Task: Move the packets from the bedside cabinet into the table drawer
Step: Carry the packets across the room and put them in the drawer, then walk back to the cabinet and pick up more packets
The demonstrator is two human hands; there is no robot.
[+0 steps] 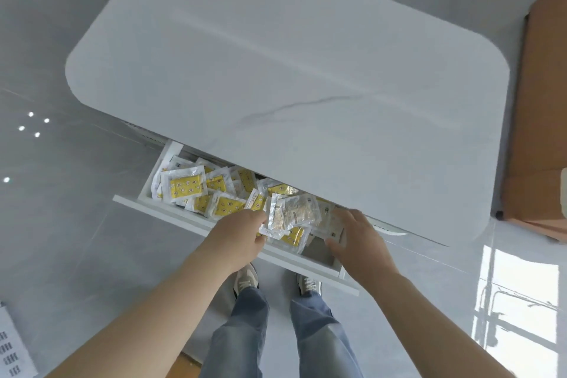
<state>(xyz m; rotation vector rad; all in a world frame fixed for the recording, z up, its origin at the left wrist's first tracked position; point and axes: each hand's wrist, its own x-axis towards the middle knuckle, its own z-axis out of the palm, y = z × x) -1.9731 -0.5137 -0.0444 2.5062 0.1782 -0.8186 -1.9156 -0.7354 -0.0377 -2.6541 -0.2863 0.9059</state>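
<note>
The white table drawer (171, 218) stands pulled open under the marble tabletop (291, 77). Several yellow-and-clear packets (184, 186) lie piled inside it, mostly on the left and middle. My left hand (242, 233) grips a small bunch of packets (291, 213) over the drawer's middle. Over the right part of the drawer, my right hand (356, 239) reaches in, its fingers on packets (329, 218) there; whether it grips them is unclear. The bedside cabinet is out of view.
A brown cardboard box (540, 120) stands on the floor to the right of the table. My feet (245, 278) are just below the drawer front. A white sheet with printing (12, 347) lies at the lower left. Glossy grey floor tiles surround the table.
</note>
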